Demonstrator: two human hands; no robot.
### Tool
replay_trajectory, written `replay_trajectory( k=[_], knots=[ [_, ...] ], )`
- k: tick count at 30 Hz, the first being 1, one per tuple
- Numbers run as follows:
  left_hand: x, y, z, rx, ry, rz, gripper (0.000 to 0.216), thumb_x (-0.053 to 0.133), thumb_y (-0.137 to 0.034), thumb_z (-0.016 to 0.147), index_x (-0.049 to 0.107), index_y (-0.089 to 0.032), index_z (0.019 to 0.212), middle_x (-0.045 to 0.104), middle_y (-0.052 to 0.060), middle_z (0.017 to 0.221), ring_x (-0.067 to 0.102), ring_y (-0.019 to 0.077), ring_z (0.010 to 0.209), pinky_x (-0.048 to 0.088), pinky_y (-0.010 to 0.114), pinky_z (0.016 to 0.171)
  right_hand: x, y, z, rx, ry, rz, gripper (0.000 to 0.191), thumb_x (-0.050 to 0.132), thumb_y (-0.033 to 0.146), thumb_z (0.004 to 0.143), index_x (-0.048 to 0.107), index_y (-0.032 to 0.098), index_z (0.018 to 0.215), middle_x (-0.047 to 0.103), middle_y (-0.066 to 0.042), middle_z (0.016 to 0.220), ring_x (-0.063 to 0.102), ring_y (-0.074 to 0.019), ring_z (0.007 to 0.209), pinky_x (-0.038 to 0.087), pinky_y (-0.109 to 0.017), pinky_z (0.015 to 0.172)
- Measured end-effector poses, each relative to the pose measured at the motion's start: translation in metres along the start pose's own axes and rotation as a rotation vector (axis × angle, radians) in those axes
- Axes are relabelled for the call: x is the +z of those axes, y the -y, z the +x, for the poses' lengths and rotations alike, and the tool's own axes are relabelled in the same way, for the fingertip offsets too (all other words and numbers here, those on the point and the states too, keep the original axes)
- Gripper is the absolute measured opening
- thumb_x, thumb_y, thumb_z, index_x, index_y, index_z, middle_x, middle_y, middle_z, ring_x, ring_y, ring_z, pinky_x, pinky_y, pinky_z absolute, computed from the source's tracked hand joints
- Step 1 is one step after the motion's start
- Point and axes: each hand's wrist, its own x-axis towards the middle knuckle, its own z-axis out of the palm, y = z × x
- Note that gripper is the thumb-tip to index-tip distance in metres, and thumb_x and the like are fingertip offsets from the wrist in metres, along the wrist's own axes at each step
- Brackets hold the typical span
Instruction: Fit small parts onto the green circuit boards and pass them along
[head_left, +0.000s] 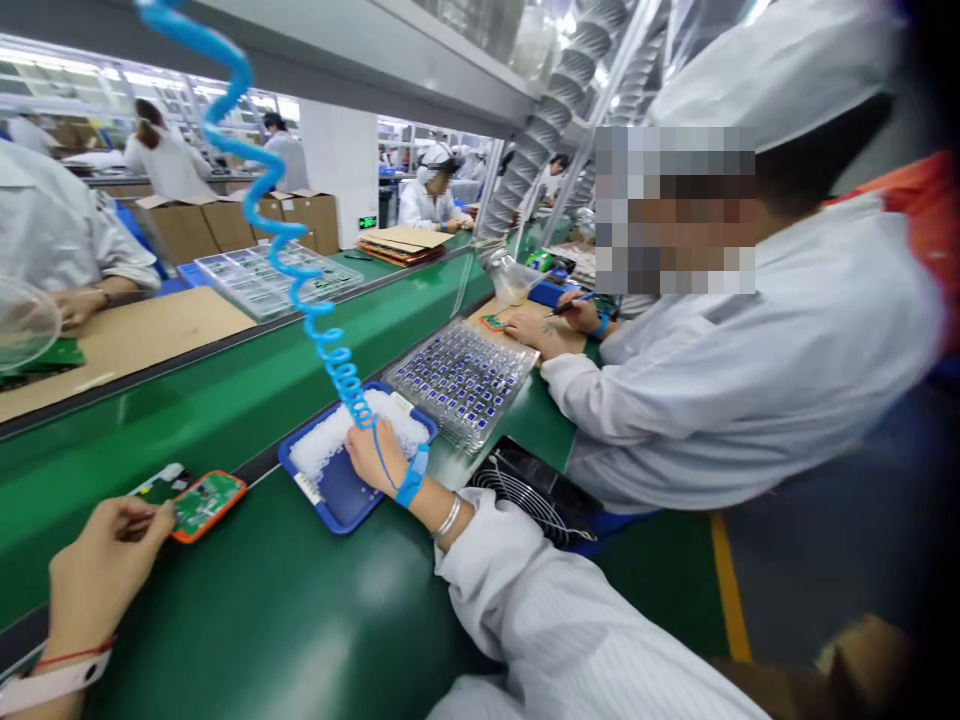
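Note:
My left hand (pixel 109 560) pinches the near edge of a green circuit board (pixel 201 503) with an orange rim, thumb on top. Just behind it lies another green board (pixel 161 484) with a white part at its end. My right hand (pixel 375 455) is over a blue tray (pixel 341 500), its fingers curled down at a heap of small white pieces (pixel 322 447). What those fingertips hold, if anything, is hidden. A blue strap (pixel 412 477) circles the right wrist, and a blue coiled cord (pixel 281 230) hangs down to that hand.
Beyond the blue tray sits a clear tray (pixel 465 380) of several blue-marked parts. A black fan (pixel 532 490) stands right of my forearm. On the right, a co-worker (pixel 675 380) in white works at an orange-rimmed board (pixel 493 322). A green conveyor (pixel 247 400) runs along the bench.

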Motion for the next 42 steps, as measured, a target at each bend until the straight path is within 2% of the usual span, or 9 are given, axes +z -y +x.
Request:
replay_trajectory(
  k=[2, 6, 9, 12, 18, 23, 31, 37, 42],
  knots=[
    [0.000, -0.006, -0.021, 0.009, 0.058, -0.066, 0.030, 0.054, -0.052, 0.070, 0.049, -0.025, 0.082, 0.068, -0.003, 0.077, 0.067, 0.0223, 0.081, 0.050, 0.028, 0.068, 0.004, -0.002, 0.000, -0.018, 0.003, 0.020, 0.018, 0.044, 0.017, 0.089, 0.061, 0.012, 0.090, 0.055, -0.012, 0.100, 0.045, -0.0240, 0.094, 0.037, -0.037, 0.078],
    [-0.001, -0.009, -0.053, 0.205, 0.205, -0.089, 0.036, 0.052, -0.055, 0.073, 0.055, -0.023, 0.090, 0.070, 0.000, 0.089, 0.067, 0.0196, 0.081, 0.050, 0.024, 0.070, 0.008, -0.006, 0.001, -0.042, 0.002, 0.119, 0.015, 0.046, 0.016, 0.088, 0.061, 0.013, 0.086, 0.055, -0.010, 0.099, 0.044, -0.0215, 0.092, 0.036, -0.035, 0.078],
    [-0.001, -0.004, -0.066, 0.341, 0.193, -0.023, 0.043, 0.045, -0.059, 0.080, 0.058, -0.021, 0.095, 0.068, 0.004, 0.097, 0.066, 0.0201, 0.085, 0.050, 0.026, 0.072, 0.008, -0.009, 0.001, -0.064, 0.018, 0.173, 0.014, 0.048, 0.016, 0.088, 0.060, 0.014, 0.082, 0.054, -0.009, 0.097, 0.043, -0.0203, 0.090, 0.035, -0.033, 0.078],
    [0.000, -0.006, -0.073, 0.403, 0.156, 0.045, 0.051, 0.040, -0.062, 0.083, 0.057, -0.018, 0.104, 0.066, 0.008, 0.103, 0.064, 0.0230, 0.091, 0.050, 0.031, 0.077, 0.008, -0.009, 0.000, -0.060, 0.008, 0.153, 0.014, 0.047, 0.017, 0.088, 0.059, 0.014, 0.081, 0.053, -0.009, 0.097, 0.043, -0.0204, 0.089, 0.035, -0.033, 0.077],
    [0.002, -0.035, -0.088, 0.429, 0.140, 0.180, 0.072, 0.047, -0.071, 0.074, 0.052, -0.013, 0.118, 0.062, 0.014, 0.111, 0.058, 0.0314, 0.100, 0.046, 0.043, 0.085, 0.008, -0.009, -0.001, -0.086, 0.021, 0.130, 0.012, 0.048, 0.015, 0.086, 0.058, 0.015, 0.080, 0.053, -0.009, 0.095, 0.042, -0.0204, 0.088, 0.035, -0.033, 0.076],
    [0.006, -0.036, -0.091, 0.463, 0.157, 0.122, 0.064, 0.045, -0.063, 0.081, 0.052, -0.013, 0.120, 0.061, 0.014, 0.111, 0.058, 0.0297, 0.101, 0.047, 0.042, 0.085, 0.008, -0.010, 0.000, -0.112, 0.047, 0.139, 0.011, 0.048, 0.014, 0.085, 0.057, 0.015, 0.079, 0.054, -0.008, 0.095, 0.043, -0.0199, 0.087, 0.035, -0.033, 0.076],
    [0.007, -0.032, -0.090, 0.587, 0.241, 0.016, 0.057, 0.057, -0.058, 0.076, 0.054, -0.019, 0.118, 0.062, 0.010, 0.113, 0.060, 0.0268, 0.102, 0.050, 0.037, 0.085, 0.007, -0.010, -0.001, -0.129, 0.027, 0.079, 0.013, 0.046, 0.015, 0.086, 0.057, 0.014, 0.080, 0.054, -0.011, 0.099, 0.043, -0.0215, 0.088, 0.035, -0.036, 0.077],
    [0.007, -0.032, -0.089, 0.633, 0.269, 0.005, 0.056, 0.059, -0.056, 0.075, 0.054, -0.021, 0.118, 0.061, 0.009, 0.116, 0.060, 0.0265, 0.104, 0.050, 0.037, 0.087, 0.011, -0.013, 0.001, -0.125, 0.059, 0.158, 0.010, 0.048, 0.013, 0.084, 0.056, 0.015, 0.079, 0.054, -0.011, 0.102, 0.043, -0.0215, 0.091, 0.037, -0.036, 0.079],
    [0.008, -0.025, -0.091, 0.666, 0.237, -0.020, 0.055, 0.062, -0.055, 0.073, 0.056, -0.022, 0.117, 0.063, 0.007, 0.115, 0.061, 0.0257, 0.102, 0.051, 0.035, 0.086, 0.008, -0.006, 0.004, -0.154, 0.004, 0.253, 0.011, 0.047, 0.011, 0.084, 0.054, 0.016, 0.077, 0.054, -0.011, 0.106, 0.045, -0.0217, 0.094, 0.038, -0.038, 0.083]
  ],
)
